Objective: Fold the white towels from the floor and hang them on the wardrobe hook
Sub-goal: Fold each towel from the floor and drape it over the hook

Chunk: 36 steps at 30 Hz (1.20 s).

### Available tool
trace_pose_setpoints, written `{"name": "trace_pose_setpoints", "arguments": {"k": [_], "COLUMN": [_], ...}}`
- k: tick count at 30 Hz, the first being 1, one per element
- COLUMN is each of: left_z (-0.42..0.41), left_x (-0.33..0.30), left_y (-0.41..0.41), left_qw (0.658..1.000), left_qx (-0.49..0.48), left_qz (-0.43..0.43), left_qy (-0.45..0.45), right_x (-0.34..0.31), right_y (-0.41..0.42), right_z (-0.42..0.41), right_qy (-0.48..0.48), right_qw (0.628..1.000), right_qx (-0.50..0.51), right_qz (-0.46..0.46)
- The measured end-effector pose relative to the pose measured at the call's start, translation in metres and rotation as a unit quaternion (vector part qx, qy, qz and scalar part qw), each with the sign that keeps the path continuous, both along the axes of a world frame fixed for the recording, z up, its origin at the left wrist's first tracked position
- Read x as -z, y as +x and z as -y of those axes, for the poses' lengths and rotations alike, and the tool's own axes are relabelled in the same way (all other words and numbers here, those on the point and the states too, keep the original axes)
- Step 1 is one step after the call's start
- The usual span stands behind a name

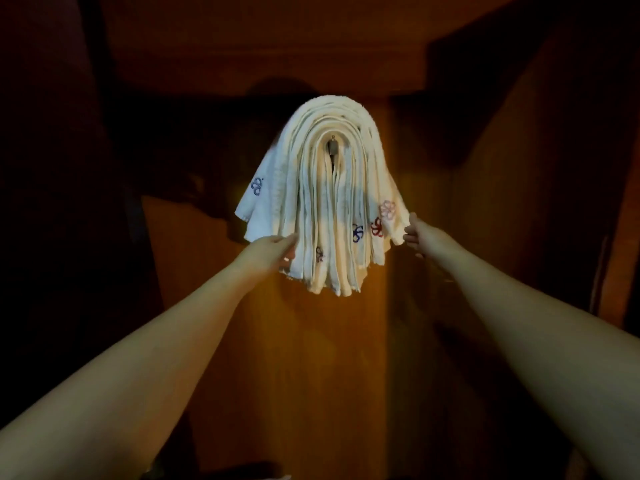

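White towels (325, 206) are draped in a thick stack over the wardrobe hook (333, 147), folds arching over the top, free ends hanging down in front of the wooden wardrobe panel (311, 358). My left hand (268, 252) is at the lower left edge of the stack, fingers curled onto the outer layers, thumb on top, so I read it as pinching the towel edge. My right hand (420, 233) is at the lower right corner, near the pink flower embroidery (387, 209); fingertips look closed on that corner, but the view is dim. The step I judge to be evening out the hang. To do it well: pull both sides down gently and equally, so the weight sits balanced over the hook, keep the layers nested and not fanned, tuck in the left flap with the blue embroidery (257, 187) that sticks out, and don't tug forward or the whole stack may slide off the hook's tip. Let go of one side at a time and check it holds. Hard to see: only the hook's metal tip shows in the gap under the innermost fold, its mount is hidden. Towel count is unclear, as the layers blur. The surroundings are very dark, wardrobe sides barely readable. The floor is not in view, so I can't tell if any towels remain there.
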<state>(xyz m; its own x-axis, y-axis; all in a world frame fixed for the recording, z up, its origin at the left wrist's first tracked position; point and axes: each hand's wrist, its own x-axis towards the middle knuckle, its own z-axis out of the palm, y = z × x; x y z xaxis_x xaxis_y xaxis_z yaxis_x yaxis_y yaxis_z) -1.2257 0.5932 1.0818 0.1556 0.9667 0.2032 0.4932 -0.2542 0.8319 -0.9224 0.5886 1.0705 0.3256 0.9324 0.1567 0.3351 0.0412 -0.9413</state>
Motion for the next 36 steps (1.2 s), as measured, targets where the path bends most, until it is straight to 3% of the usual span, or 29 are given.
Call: {"name": "trace_pose_setpoints", "arguments": {"k": [3,6,11,19,25,36], "left_z": [0.016,0.04,0.078,0.155,0.217,0.321], "left_x": [0.011,0.034,0.105,0.232,0.302,0.409], "left_y": [0.002,0.006,0.008,0.025,0.073,0.266], "left_qw": [0.994,0.989,0.967,0.929,0.889,0.832], "left_qx": [0.028,0.061,0.147,0.274,0.374,0.451], "left_qz": [-0.092,-0.121,-0.202,-0.248,-0.26,-0.3], "left_qy": [0.044,0.065,0.053,0.006,-0.035,-0.118], "right_x": [0.009,0.025,0.093,0.225,0.298,0.44], "right_y": [-0.003,-0.015,-0.03,-0.038,-0.029,0.072], "right_z": [0.04,0.089,0.182,0.33,0.433,0.577], "right_qy": [-0.023,-0.058,-0.119,-0.251,-0.308,-0.422], "right_qw": [0.989,0.96,0.928,0.911,0.908,0.884], "right_qx": [0.002,0.008,0.0,0.022,0.104,0.185], "right_qz": [0.143,0.274,0.354,0.325,0.265,0.084]}}
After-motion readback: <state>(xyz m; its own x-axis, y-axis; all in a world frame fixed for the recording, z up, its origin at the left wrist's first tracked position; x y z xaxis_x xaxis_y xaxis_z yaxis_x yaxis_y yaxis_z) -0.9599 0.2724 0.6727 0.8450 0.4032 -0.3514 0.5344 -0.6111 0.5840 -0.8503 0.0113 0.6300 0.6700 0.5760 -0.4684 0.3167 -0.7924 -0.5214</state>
